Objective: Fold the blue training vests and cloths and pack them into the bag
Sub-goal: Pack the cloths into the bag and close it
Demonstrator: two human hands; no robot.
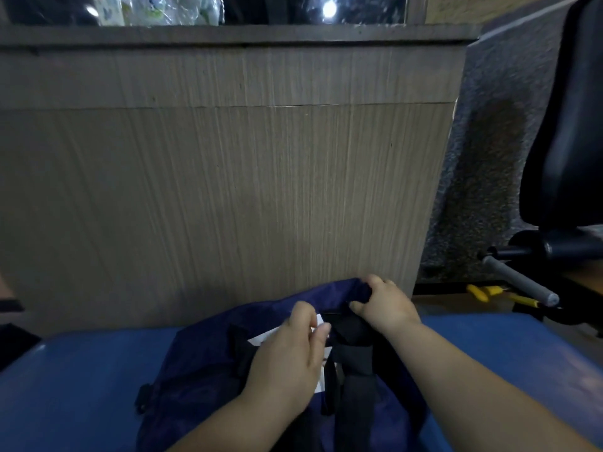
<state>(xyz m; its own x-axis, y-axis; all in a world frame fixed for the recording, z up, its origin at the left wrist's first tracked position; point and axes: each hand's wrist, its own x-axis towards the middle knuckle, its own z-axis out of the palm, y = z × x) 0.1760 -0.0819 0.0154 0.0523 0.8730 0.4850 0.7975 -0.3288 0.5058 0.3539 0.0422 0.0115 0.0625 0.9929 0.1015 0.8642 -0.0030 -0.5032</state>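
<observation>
A dark navy bag (208, 363) with black straps (354, 370) lies on a blue padded surface (75, 386) right in front of me. My right hand (383, 305) grips the bag's far top edge, fingers curled round the fabric. My left hand (290, 357) lies over the bag's middle, its thumb and fingers bent around a white tag or paper (266, 337) that shows beneath it. No loose vests or cloths can be seen; the inside of the bag is hidden.
A wood-grain cabinet panel (228, 190) rises just behind the bag. At the right stands a black chair or machine (567, 125) with a grey-handled bar (518, 282), and yellow-handled pliers (502, 295) lie on the floor beneath it.
</observation>
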